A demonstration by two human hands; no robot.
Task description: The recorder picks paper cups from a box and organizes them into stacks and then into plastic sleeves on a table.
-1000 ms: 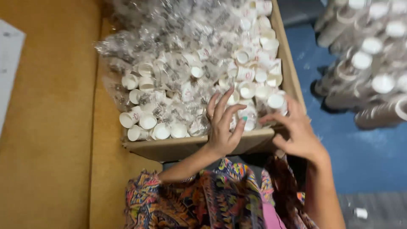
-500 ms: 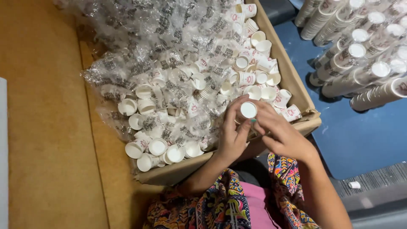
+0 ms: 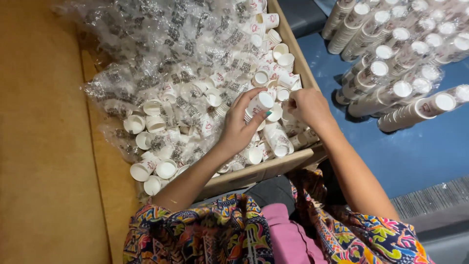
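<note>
My left hand point(image 3: 240, 128) grips a small white paper cup point(image 3: 260, 102) by its side, bottom end facing up, just above the pile. My right hand point(image 3: 307, 106) hovers right beside it over loose cups near the box's right wall, fingers curled; whether it holds a cup I cannot tell. Both hands are over a wooden box point(image 3: 273, 167) filled with several small white paper cups point(image 3: 151, 166) and clear printed plastic wrappers point(image 3: 161, 54).
To the right, long stacked sleeves of paper cups point(image 3: 395, 93) lie on a blue surface point(image 3: 430, 156). A tan surface point(image 3: 44, 146) runs along the left of the box. My patterned colourful sleeves and pink clothing fill the bottom edge.
My left hand picked a cup out of the pile and now holds it raised; my right hand shifted up beside it. The view moved left and closer.
</note>
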